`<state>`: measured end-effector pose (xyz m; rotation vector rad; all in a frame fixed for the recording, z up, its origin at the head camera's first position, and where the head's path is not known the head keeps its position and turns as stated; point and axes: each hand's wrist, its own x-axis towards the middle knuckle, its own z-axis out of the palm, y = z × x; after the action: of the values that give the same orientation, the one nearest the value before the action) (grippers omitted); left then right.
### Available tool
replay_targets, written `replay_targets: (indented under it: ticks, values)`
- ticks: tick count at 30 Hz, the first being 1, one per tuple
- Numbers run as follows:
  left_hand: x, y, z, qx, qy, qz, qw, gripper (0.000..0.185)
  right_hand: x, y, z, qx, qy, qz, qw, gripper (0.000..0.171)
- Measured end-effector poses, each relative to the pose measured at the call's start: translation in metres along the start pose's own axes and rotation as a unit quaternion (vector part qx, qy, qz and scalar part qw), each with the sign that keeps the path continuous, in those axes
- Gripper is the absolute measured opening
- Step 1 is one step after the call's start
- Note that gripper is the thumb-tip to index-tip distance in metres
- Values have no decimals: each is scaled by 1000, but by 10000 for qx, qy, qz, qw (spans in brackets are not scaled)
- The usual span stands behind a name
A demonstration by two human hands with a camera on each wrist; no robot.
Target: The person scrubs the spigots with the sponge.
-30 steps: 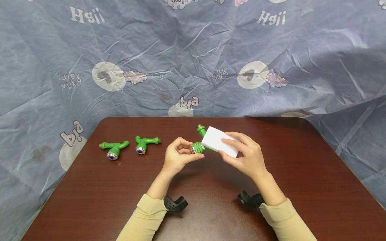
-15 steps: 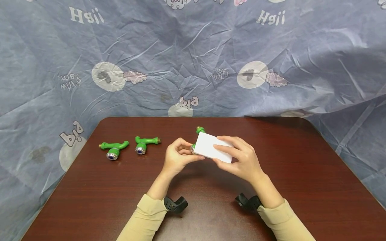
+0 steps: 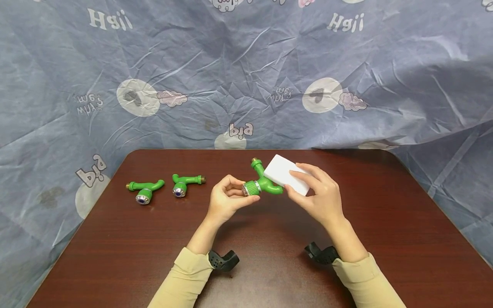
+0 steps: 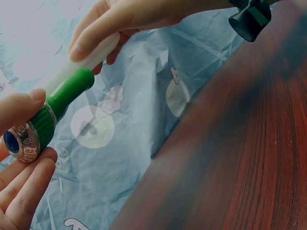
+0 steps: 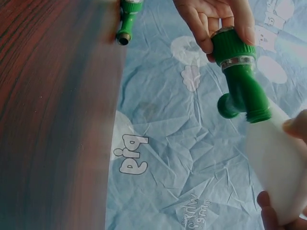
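Observation:
A green tap (image 3: 264, 183) with a ribbed green handle and a brass threaded end is held up over the table. My left hand (image 3: 228, 200) pinches it by the handle, thumb on one side and fingers on the other. My right hand (image 3: 322, 196) grips a white sponge block (image 3: 283, 170) between thumb and fingers. In the head view the sponge overlaps the tap's body beside the spout. From the right wrist, the sponge (image 5: 273, 158) lies close against the end of the green tap (image 5: 242, 88). The left wrist view shows the handle's silver cap (image 4: 24, 143) with its blue centre.
Two similar green taps, one at the far left (image 3: 148, 187) and one nearer the middle (image 3: 185, 183), lie on the dark brown wooden table (image 3: 154, 256). A wrinkled blue printed cloth (image 3: 246, 77) hangs behind the table. Black wrist mounts (image 3: 224, 261) sit below both wrists.
The sponge first slid left and down across the tap, covering most of it. It has since moved back up and right, uncovering the handle and spout. My left hand stays nearly still.

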<state>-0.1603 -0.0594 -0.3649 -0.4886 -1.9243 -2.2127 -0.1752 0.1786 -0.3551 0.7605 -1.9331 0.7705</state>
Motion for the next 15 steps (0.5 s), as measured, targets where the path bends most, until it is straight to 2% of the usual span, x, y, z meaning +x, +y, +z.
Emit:
replay_targets:
  ticks: [3, 5, 8, 10, 13, 15]
  values:
    - [0, -1, 0, -131, -90, -7, 9999, 39, -1, 0, 1, 316, -42, 162, 9994, 27]
    - [2, -8, -2, -253, -153, 74, 9995, 40, -1, -1, 2, 589, -216, 144, 9979, 28]
    - [4, -19, -5, -388, -237, 189, 9988, 41, -2, 0, 1, 627, -419, 80, 9971, 28]
    - [6, -26, -7, -411, -257, 261, 9985, 42, -2, 1, 1, 529, -316, 160, 9980, 27]
    - [6, -24, -7, -372, -243, 241, 9987, 42, -1, 2, 0, 455, 2, 338, 9984, 26]
    - [6, -24, -7, -363, -242, 260, 9987, 42, -1, 1, 0, 576, 120, 300, 9978, 27]
